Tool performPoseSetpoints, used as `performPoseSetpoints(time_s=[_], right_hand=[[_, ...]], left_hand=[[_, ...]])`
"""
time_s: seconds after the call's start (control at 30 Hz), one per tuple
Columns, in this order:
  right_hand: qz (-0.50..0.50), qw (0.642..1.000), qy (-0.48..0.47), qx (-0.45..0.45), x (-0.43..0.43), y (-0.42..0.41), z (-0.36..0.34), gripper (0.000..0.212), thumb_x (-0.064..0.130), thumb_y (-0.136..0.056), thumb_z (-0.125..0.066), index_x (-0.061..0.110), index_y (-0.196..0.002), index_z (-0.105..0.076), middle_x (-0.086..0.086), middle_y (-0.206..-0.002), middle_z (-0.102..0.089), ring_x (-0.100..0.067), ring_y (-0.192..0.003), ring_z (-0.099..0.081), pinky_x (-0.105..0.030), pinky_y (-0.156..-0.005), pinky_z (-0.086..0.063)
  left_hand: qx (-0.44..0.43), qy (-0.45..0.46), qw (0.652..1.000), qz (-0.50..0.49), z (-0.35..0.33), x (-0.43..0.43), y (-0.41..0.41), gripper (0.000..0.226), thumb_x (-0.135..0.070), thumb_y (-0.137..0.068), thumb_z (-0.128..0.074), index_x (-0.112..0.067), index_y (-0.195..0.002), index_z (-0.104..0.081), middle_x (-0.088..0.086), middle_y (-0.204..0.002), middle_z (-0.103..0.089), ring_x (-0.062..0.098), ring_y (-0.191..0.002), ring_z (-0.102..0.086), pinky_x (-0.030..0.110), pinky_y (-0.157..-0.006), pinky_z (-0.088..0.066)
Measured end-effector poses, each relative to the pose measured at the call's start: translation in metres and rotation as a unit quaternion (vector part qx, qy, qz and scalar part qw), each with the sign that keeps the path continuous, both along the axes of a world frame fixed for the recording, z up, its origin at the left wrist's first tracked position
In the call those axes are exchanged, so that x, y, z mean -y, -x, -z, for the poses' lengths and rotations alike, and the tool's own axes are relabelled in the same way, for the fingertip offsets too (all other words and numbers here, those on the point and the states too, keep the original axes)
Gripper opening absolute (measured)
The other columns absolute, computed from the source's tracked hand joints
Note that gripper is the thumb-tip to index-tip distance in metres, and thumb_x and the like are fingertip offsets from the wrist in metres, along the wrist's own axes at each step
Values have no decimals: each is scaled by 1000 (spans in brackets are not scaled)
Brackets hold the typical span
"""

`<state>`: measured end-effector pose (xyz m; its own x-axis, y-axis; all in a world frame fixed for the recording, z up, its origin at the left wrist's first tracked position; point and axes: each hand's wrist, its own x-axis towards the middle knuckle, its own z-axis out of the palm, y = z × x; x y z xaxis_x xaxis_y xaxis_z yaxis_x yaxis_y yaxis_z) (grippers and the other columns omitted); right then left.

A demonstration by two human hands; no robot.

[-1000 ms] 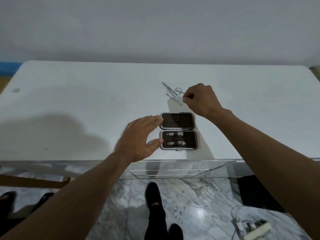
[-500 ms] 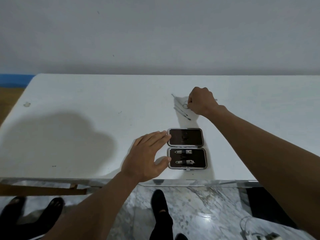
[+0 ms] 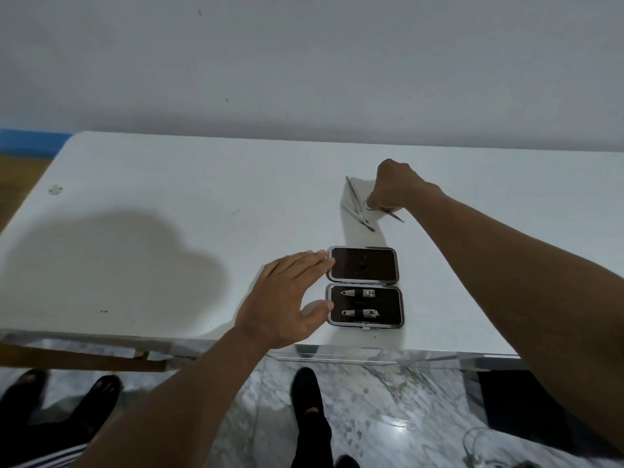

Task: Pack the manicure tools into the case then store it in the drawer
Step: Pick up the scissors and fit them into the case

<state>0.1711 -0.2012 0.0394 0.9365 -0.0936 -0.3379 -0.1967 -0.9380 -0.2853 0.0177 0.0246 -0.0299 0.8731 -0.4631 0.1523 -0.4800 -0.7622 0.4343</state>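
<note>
While left hand (image 3: 280, 298), fingers straight, touches case (image 3: 363, 268) | right hand (image 3: 398, 187) pinches mostly hidden scissors (image 3: 397, 217)

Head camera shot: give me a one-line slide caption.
Left hand touches the open case holding two clippers; right hand grips small scissors beside loose tools.
</note>
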Motion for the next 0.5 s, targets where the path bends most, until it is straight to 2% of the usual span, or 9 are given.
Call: performPoseSetpoints(time_s=[0.07,0.17,0.3,0.4,0.5], right_hand=[[0,1000,8,4,-2,0,-3,30,8,-69,-68,9,-60,-39,-6,-61,-45,-23,-56,-47,-24,-51,-35],[2,999,18,28,-7,-2,-2,33,3,-69,-69,9,-60,-38,-6,-62,-44,-28,-65,-49,-30,-60,-41],[-3,999,19,30,-11,-2,0,34,1,-69,-68,9,-60,-36,-6,-61,-41,-25,-58,-45,-23,-49,-31],[-1,1000,12,26,-10,1,0,36,9,-68,-72,9,-60,-37,-5,-61,-41,-29,-67,-47,-23,-46,-28],[19,999,-4,48,-8,5,1,36,10,-68,-71,10,-59,-36,-3,-60,-41,-25,-64,-45,-23,-48,-30]], left_hand=[[2,1,1000,-1,0,-1,0,66,-51,-82,-54,-32,-144,-43,-16,-149,-40,1,-139,-31,22,-112,-19],[2,1,1000,-2,0,-1,-1,66,-51,-82,-55,-32,-144,-43,-17,-150,-40,1,-139,-30,20,-112,-18],[4,2,1000,-3,2,-1,0,66,-51,-82,-55,-32,-144,-43,-17,-149,-40,0,-139,-30,22,-112,-20],[7,-1,1000,-3,2,-1,-1,65,-51,-83,-55,-32,-144,-43,-17,-150,-39,0,-139,-29,23,-112,-21],[7,-1,1000,-3,2,-1,-1,65,-52,-82,-55,-33,-143,-43,-17,-149,-40,1,-139,-30,22,-111,-20]])
